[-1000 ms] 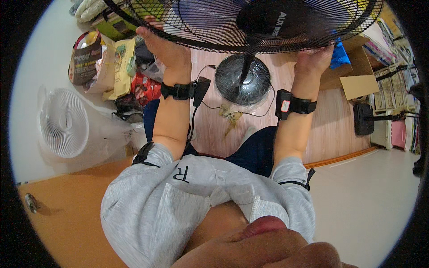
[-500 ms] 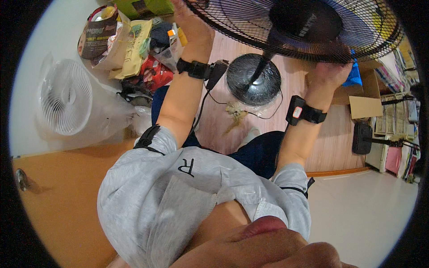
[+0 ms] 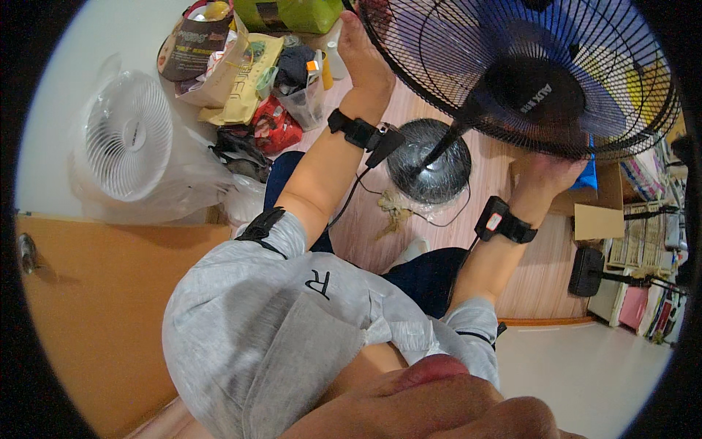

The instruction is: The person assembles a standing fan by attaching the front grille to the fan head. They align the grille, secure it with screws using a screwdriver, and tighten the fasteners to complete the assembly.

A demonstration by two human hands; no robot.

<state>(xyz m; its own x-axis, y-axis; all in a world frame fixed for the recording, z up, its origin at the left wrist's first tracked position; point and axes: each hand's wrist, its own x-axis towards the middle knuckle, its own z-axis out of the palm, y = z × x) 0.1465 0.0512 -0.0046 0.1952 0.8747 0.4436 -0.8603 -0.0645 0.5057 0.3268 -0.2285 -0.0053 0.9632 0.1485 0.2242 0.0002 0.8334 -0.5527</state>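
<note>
A black standing fan with a wire grille and bluish blades fills the upper right. Its dark pole slants down to a round black base that looks wrapped in clear film and stands on the floor. My left hand is at the left rim of the grille, thumb up along the edge, its other fingers mostly hidden. Below the near rim, my right hand is closed against the grille, its fingertips out of sight behind the wires. Black straps with small devices circle both wrists. A thin cable curls round the base.
At the left wall stands a white fan in clear plastic. Bags and packets crowd the far left floor. An open cardboard box and shelves of books line the right. An orange-brown door is at lower left.
The whole view has shifted, so the scene sits lower in it. The fan head looks rounder and less flattened, its tilt changed relative to the base. Both hands stay at its rim.
</note>
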